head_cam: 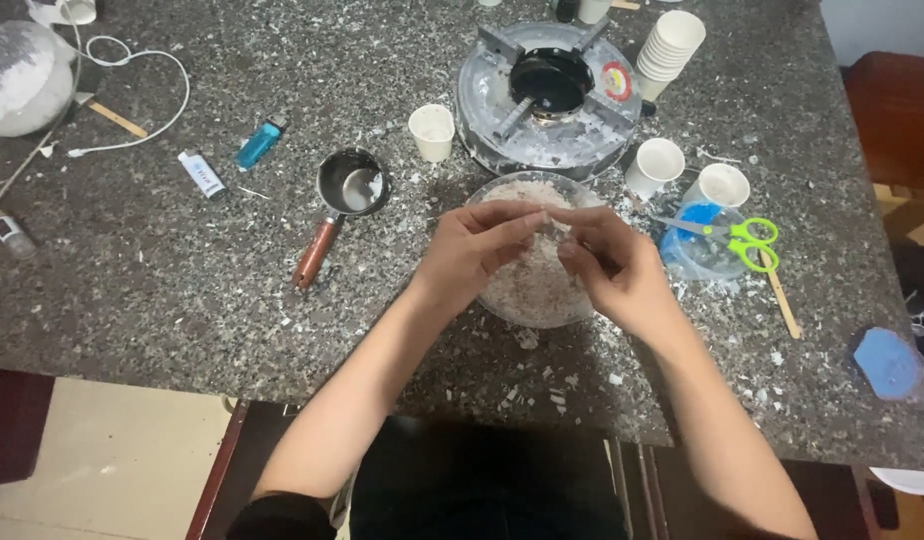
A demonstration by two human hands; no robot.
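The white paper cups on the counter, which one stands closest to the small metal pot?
The single cup just right of the small metal pot, left of the burner. The other loose cups and the stack stand right of the burner.

Dark speckled stone counter (162, 280) above a pale tiled floor (102, 460).
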